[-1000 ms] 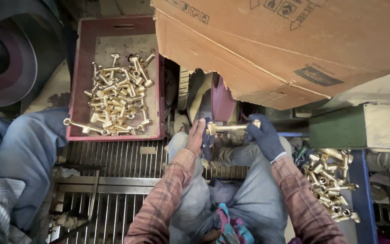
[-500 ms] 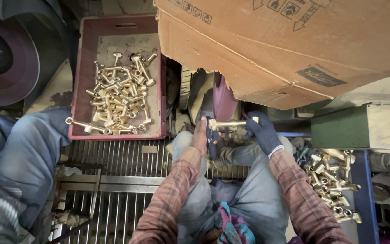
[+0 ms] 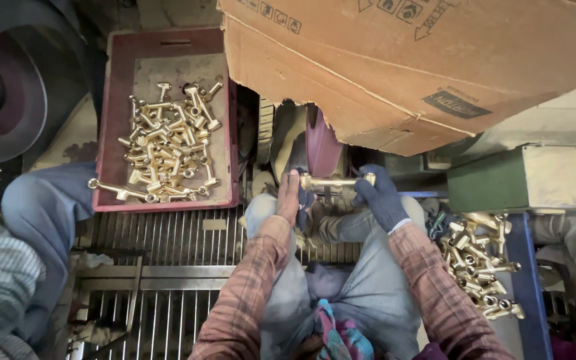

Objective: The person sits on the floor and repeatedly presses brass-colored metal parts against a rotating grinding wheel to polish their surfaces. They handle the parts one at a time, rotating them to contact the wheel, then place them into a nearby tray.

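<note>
Head view: the brass fitting (image 3: 337,181) lies crosswise just below the dark-red polishing wheel (image 3: 323,148). The left hand (image 3: 291,197) pinches its left end; the gloved right hand (image 3: 381,199) is closed round its right end. Solid metal, it looks heavy for its size, stiff and probably slick, so gripping both ends seems best. A red tray (image 3: 111,127) of similar fittings sits left of the wheel, and a loose heap (image 3: 480,260) lower right.

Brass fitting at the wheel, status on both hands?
Left hand and gloved right hand grip the brass fitting by its ends. Fitting level, at the maroon wheel. Cardboard box overhangs the wheel.
</note>
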